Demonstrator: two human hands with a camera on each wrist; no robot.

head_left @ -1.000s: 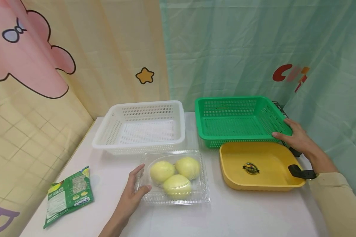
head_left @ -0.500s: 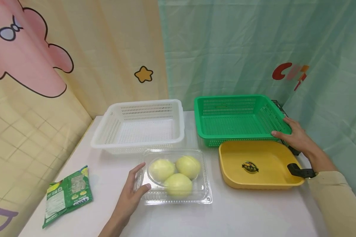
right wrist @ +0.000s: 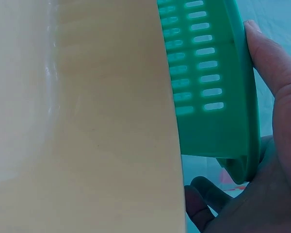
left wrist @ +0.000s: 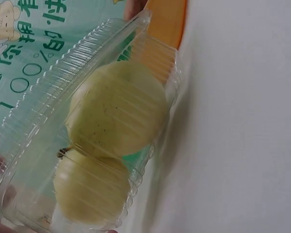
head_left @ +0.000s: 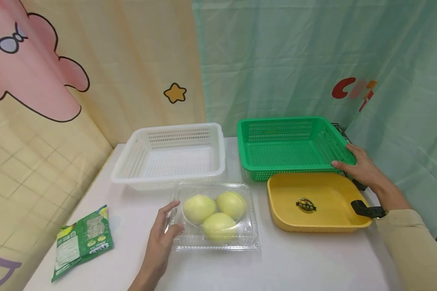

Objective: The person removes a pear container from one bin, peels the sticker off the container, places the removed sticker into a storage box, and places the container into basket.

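A clear plastic clamshell box (head_left: 218,245) with three round pale-yellow fruits (head_left: 199,209) stands front and centre in the head view. My left hand (head_left: 159,236) grips the box's left side, thumb at the near part and fingers farther back. Through its wall in the left wrist view, one fruit (left wrist: 117,109) is speckled, and a short dark stem shows between two of them. At the right, my right hand (head_left: 365,167) holds the near right corner of a green slotted basket (head_left: 291,168). Its thumb lies on the rim, and other fingers show below it in the right wrist view.
A white slotted basket (head_left: 167,179) stands behind the box at the back left. In front of the green basket is a yellow tray (head_left: 331,202) with a round label. A green snack packet (head_left: 83,240) lies at the left. Patterned curtains (head_left: 276,56) close off the back and sides.
The clamshell box has tilted and shifted very slightly in my left hand. My right hand keeps its hold on the green basket. The head view has shifted a little.
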